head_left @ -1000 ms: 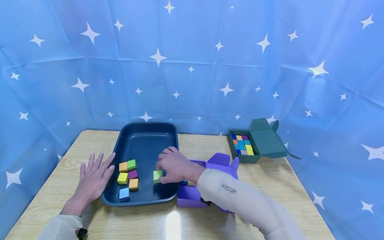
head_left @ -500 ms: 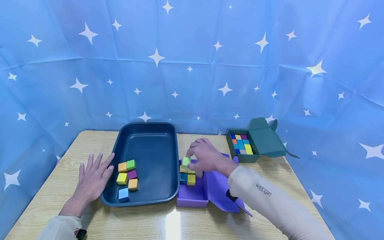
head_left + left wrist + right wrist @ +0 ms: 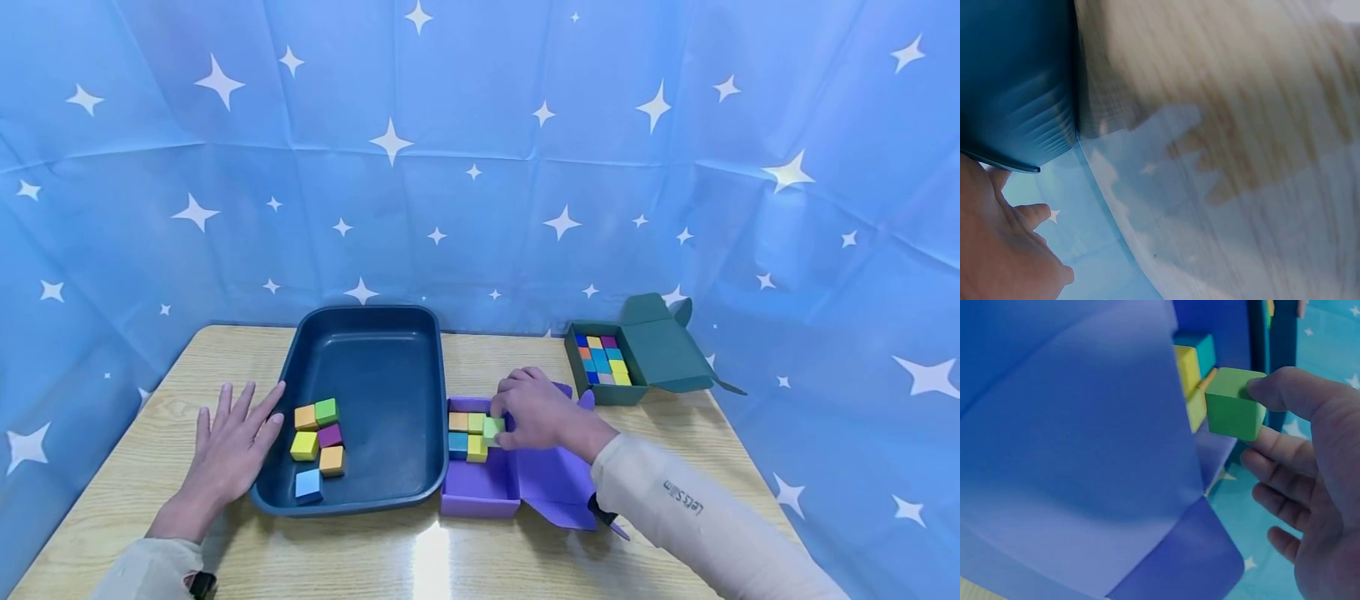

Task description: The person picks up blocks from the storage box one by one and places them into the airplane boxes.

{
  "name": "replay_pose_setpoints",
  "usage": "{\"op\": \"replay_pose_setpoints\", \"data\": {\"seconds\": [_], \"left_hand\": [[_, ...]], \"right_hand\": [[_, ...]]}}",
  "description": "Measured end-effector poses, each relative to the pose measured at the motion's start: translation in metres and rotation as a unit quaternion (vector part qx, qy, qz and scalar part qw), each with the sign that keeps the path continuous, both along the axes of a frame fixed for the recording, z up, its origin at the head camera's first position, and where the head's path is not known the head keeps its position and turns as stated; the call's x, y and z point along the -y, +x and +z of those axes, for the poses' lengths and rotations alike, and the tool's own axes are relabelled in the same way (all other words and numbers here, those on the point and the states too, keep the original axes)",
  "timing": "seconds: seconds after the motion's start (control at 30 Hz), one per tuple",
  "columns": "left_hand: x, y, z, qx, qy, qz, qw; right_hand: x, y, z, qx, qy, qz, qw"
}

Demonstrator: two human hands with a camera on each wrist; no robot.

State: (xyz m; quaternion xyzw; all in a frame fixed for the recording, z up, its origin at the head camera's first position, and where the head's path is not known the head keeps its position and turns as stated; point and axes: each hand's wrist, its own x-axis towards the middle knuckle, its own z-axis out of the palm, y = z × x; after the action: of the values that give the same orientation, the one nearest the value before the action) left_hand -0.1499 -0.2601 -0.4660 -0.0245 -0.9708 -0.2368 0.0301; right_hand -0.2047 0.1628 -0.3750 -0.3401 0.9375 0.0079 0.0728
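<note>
In the head view my right hand (image 3: 536, 410) is over the right side of the open purple box (image 3: 480, 505). It pinches a light green cube (image 3: 1235, 403) between thumb and fingers, seen closely in the right wrist view. Inside the box, orange, yellow and teal cubes (image 3: 458, 446) sit together at the far end. My left hand (image 3: 234, 454) rests at the left rim of the dark blue tray (image 3: 386, 400) with its fingers spread. Several loose cubes, among them a yellow cube (image 3: 304, 446) and a light blue cube (image 3: 308, 485), lie in the tray's left part.
At the back right stands an open dark green box (image 3: 618, 395) holding rows of coloured cubes, its lid (image 3: 663, 354) folded out to the right. The purple box's lid (image 3: 555, 483) lies open toward the right. A blue starry cloth (image 3: 480, 208) hangs behind the table (image 3: 360, 554).
My right hand has carried the light green cube from the tray rightward to above the purple box, then slightly further right and lower. The left hand has stayed at the tray rim.
</note>
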Motion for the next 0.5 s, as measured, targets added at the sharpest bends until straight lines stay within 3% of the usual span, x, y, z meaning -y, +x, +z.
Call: {"op": "replay_pose_setpoints", "data": {"seconds": [0.3, 0.5], "left_hand": [[0.0, 0.001, 0.0, -0.003, 0.001, -0.002, 1.0], [0.001, 0.001, 0.0, -0.002, 0.003, -0.003, 1.0]], "right_hand": [[-0.004, 0.002, -0.016, 0.009, 0.031, -0.006, 0.9995], [-0.006, 0.001, -0.03, -0.013, 0.048, 0.01, 0.9987]]}}
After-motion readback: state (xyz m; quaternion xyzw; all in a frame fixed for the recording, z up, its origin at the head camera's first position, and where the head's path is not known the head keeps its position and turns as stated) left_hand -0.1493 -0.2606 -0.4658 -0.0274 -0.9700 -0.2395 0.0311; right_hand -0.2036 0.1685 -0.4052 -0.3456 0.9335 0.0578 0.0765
